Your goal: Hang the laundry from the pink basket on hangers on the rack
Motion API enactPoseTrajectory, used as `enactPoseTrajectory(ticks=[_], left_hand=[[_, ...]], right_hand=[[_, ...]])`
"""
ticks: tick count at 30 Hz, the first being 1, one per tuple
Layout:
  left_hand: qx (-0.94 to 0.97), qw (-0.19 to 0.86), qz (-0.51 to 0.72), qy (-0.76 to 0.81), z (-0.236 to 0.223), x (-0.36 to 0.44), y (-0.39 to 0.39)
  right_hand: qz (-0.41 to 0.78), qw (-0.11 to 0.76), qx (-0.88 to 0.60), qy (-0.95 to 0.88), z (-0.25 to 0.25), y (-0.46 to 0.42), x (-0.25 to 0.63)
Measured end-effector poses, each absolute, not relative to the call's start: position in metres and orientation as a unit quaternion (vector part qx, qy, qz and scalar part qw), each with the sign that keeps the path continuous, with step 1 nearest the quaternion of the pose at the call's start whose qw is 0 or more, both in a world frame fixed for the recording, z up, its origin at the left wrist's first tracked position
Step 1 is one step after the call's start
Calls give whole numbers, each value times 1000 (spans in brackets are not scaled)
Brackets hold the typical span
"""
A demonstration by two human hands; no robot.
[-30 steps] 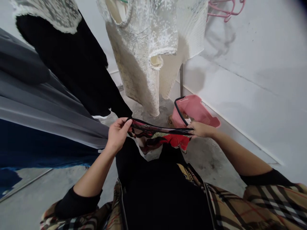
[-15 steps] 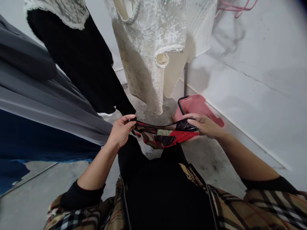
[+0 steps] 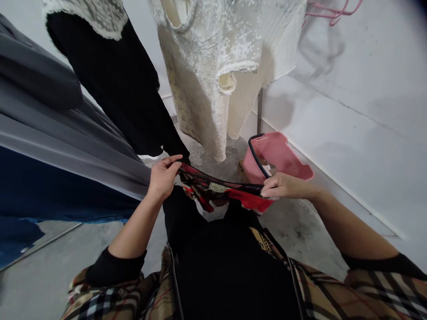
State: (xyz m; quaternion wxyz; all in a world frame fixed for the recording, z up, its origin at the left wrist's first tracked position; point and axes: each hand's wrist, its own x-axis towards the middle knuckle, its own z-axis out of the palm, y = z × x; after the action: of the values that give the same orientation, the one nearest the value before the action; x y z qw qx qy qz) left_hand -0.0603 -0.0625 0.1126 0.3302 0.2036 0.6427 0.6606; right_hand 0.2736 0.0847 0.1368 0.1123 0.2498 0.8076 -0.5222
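A thin red, black and beige patterned garment with a dark band along its top edge is stretched between my hands, in front of my legs. My left hand pinches one end of the band between thumb and fingers. At the other end, my right hand is closed on the band, its fingers folded round it. The cloth hangs down in loose folds below the band, which slopes lower toward the right. Exactly what kind of garment it is cannot be made out.
White lacy tops hang ahead. Black clothing and grey cloth hang at left, with blue cloth below. A pink basket with a dark handle stands on the floor by the white wall. Pink hangers are at upper right.
My right hand lifted and opened its fingers somewhat half a second ago; now it is lower and closed round the band. My left hand has kept its pinch, shifting slightly.
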Motion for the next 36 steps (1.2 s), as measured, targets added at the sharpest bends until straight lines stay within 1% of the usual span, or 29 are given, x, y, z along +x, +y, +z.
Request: enactPoseTrajectory(ticks=[3,6,8,11,14,16,19,21,25,29,33,36], left_hand=[[226,341,643,648,109,-63,-63],[251,361,608,662,111,-66,-66],[271,374,574,676,114,-68,-69],[291,398,522,696,119,-72,-73],[297,428,484,703,122,-75,-76],[296,442,477,700,121,-77,-77],[291,438,488,696,118,-77,-77],[297,434,501,688,116,-77,-77],[329,431,511,667,114,-72,-76],[372,433,515,639,115,-54,-71],[418,483,502,583,127,-21,-63],[442,513,501,539,139,3,-59]], right_hand=[[-472,133,212,845,137,77,271],[-405,90,217,884,138,73,268],[-373,22,219,901,140,72,266],[-372,-99,223,896,142,72,266],[-417,-209,241,851,138,72,271],[-471,-246,245,811,131,71,276],[-554,-247,252,754,120,69,282],[-583,-241,255,733,116,68,283],[-591,-224,260,730,120,66,276],[-610,-169,264,728,132,57,257],[-625,-104,223,740,132,42,226],[-617,-83,207,755,125,33,201]])
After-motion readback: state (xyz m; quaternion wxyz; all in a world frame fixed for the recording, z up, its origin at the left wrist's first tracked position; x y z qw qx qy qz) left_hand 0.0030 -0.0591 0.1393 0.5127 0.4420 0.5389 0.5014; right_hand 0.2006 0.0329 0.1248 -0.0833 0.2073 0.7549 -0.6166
